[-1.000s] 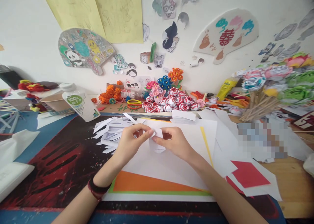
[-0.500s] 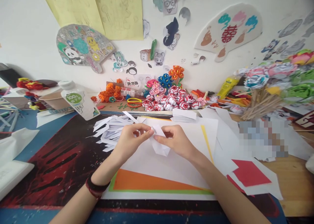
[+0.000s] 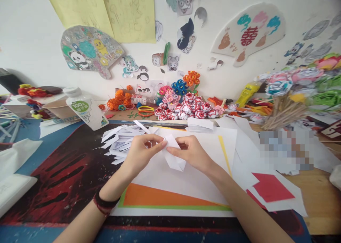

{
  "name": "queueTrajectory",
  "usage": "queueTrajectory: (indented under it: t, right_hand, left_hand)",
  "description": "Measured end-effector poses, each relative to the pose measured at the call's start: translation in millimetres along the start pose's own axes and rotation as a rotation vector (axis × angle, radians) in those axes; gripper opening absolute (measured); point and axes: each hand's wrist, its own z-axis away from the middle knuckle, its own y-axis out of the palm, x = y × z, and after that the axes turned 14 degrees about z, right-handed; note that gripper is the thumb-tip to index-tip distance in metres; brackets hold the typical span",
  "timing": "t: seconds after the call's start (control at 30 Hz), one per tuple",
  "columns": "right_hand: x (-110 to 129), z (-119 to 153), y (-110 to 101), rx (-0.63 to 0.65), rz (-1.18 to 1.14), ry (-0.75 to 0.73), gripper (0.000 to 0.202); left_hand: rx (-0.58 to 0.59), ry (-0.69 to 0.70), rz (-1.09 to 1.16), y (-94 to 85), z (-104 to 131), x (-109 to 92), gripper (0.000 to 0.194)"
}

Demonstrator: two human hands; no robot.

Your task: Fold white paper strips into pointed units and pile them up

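Observation:
A small piece of folded white paper [image 3: 174, 160] is held up between both hands over the middle of the desk. My left hand [image 3: 146, 149] pinches its upper left edge between thumb and fingertips. On the other side, my right hand [image 3: 192, 153] grips the right edge, thumb on the near face and fingers partly hidden behind. Beneath them lies a large white sheet [image 3: 197, 179] on top of orange paper [image 3: 160, 197] and green-edged paper. Just left of my left hand is a heap of folded white paper strips [image 3: 121, 143].
A white bottle [image 3: 85, 110] leans at the back left. Red-and-white paper flowers [image 3: 186, 108] line the wall behind. A small stack of white paper [image 3: 199, 125] lies beyond the hands. Red paper [image 3: 275, 188] rests on white scraps at right, near a bundle of stemmed flowers [image 3: 285, 101].
The lower end of the folded paper has shifted slightly down and to the right. Both hands keep nearly the same place and grip.

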Motion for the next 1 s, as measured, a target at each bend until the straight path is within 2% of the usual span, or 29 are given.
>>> queueTrajectory:
  t: [0.27,0.43,0.63,0.8,1.0]
  right_hand:
    - [-5.6,-1.7,2.5,-0.030,0.002,-0.015,0.039]
    - [-4.6,-0.6,1.6,-0.024,-0.035,-0.008,0.036]
    - [-2.1,0.1,0.7,0.004,-0.091,0.026,0.033]
    - [-3.7,-0.1,0.5,0.002,-0.067,0.011,0.035]
    - [-1.7,0.3,0.3,-0.012,-0.032,0.010,0.040]
  left_hand:
    - [0.001,0.022,-0.020,0.8,1.3,-0.3,0.024]
    - [0.021,0.026,-0.021,-0.3,0.5,-1.6,0.023]
    - [-0.011,-0.002,0.059,-1.7,-0.4,-4.6,0.024]
    - [0.021,-0.033,0.100,-2.0,-0.3,-2.2,0.024]
    - [-0.024,-0.023,0.094,-0.9,1.5,-0.3,0.026]
